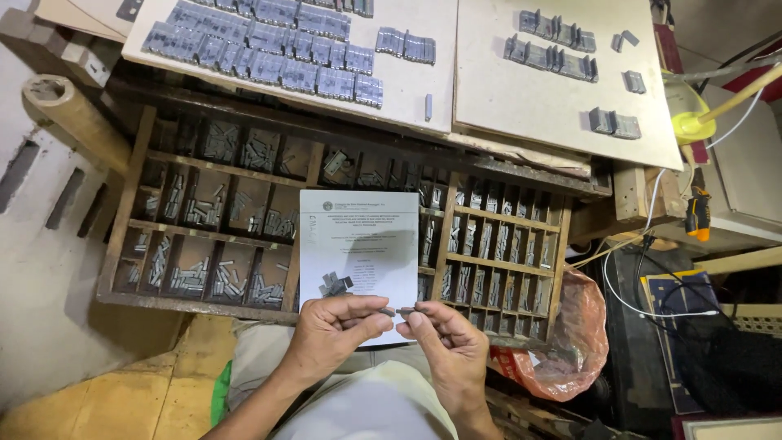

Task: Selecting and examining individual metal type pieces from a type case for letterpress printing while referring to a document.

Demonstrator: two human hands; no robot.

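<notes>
While both hands pinch small metal type pieces (405,310) just below the printed sheet (358,244), one could slip from so narrow a grip. The left hand (330,330) and right hand (448,338) are nearly closed, fingertips meeting. Beyond the sheet sits the wooden type case (244,175).

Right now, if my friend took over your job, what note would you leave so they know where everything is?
Left hand and right hand pinch one small grey metal piece between their fingertips. Below lies a printed sheet with a few loose pieces on it, over the wooden compartment tray. Done: rows of sorted blocks sit on the boards above. Left: many pieces remain in the tray's compartments.
</notes>
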